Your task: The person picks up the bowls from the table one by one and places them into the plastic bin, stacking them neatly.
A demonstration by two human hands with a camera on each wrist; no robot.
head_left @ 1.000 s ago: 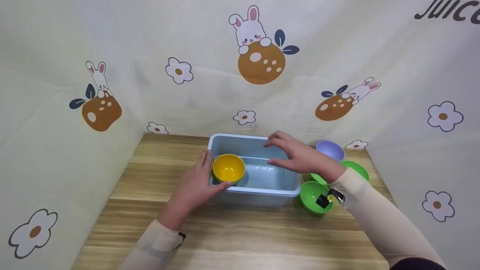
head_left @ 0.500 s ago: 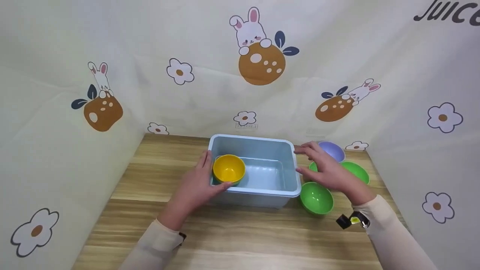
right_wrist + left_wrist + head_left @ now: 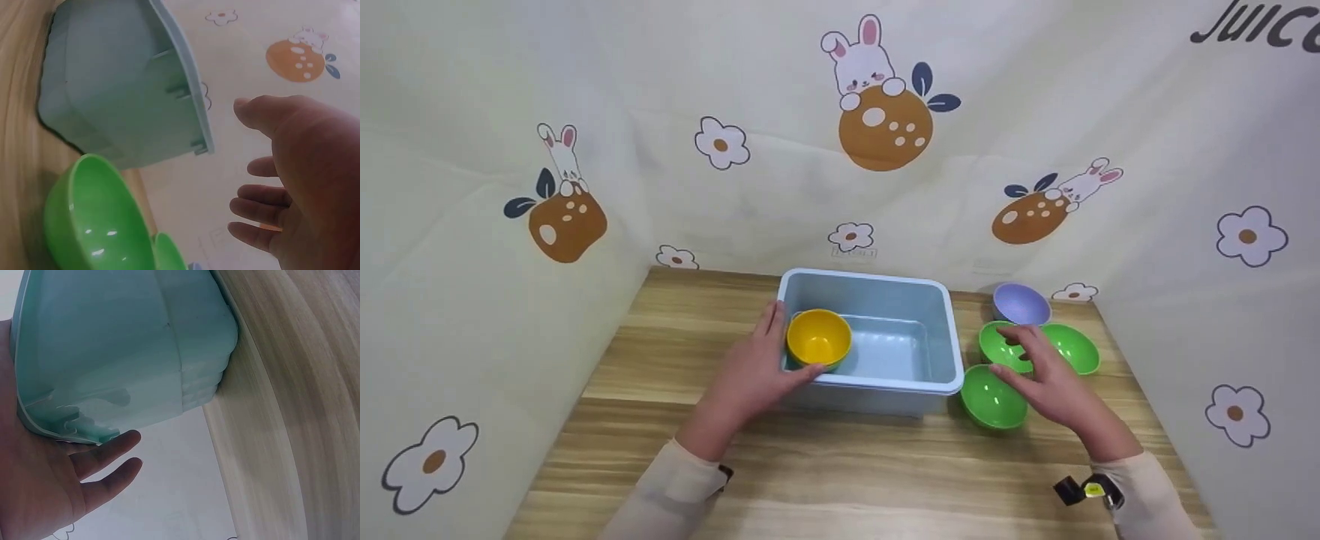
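A light blue plastic bin [image 3: 889,356] stands on the wooden table. At its left end sits a yellow bowl [image 3: 819,339], with a strip of green showing beneath it. My left hand [image 3: 750,379] rests at the bin's left front corner, thumb over the front rim, fingers along the outer left side; the left wrist view shows two fingers extended beside the wall. My right hand [image 3: 1054,379] hovers over the green bowls, fingers spread and holding nothing. Below it are the front green bowl [image 3: 990,397], a middle green bowl [image 3: 997,346] partly hidden by its fingers, and a right green bowl [image 3: 1072,351].
A purple bowl [image 3: 1021,304] stands behind the green ones, near the back wall. Patterned cloth [image 3: 780,202] with rabbits and flowers encloses the wooden table [image 3: 840,472] at the back and both sides.
My right hand has moved from above the bin, out past its right rim and toward me, to over the green bowls. My left hand and the yellow bowl have stayed put.
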